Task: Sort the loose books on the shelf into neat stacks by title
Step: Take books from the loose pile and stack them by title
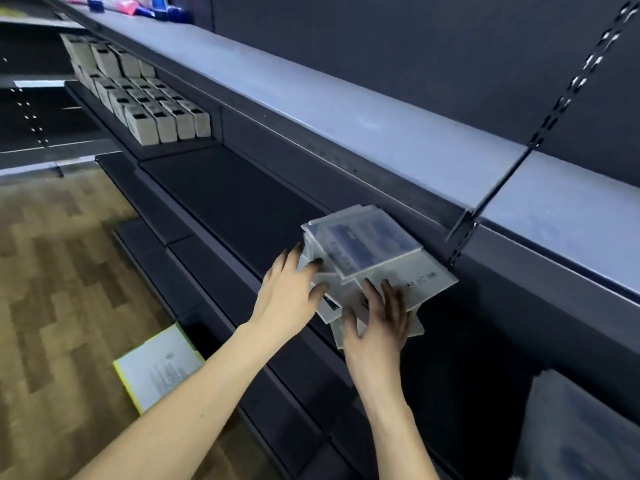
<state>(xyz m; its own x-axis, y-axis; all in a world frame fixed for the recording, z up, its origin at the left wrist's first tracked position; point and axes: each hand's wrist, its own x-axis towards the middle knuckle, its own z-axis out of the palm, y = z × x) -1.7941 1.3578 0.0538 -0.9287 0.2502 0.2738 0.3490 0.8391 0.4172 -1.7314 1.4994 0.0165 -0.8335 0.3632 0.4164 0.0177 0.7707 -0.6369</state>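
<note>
An untidy pile of pale, plastic-wrapped books (367,247) with blue cover panels lies askew on the dark middle shelf (235,202), under the grey upper shelf. My left hand (289,289) touches the pile's left side, fingers spread and reaching over the edges of the books. My right hand (377,323) lies on the front lower books with fingers straight and spread, thumb at their front edge. The books are fanned at different angles and overhang the shelf's front.
Rows of beige boxes (166,123) fill the shelf's far left. A white book with a yellow edge (157,367) lies low down by the wood-pattern floor. The grey upper shelf (346,109) overhangs closely. More wrapped items (581,431) sit at lower right.
</note>
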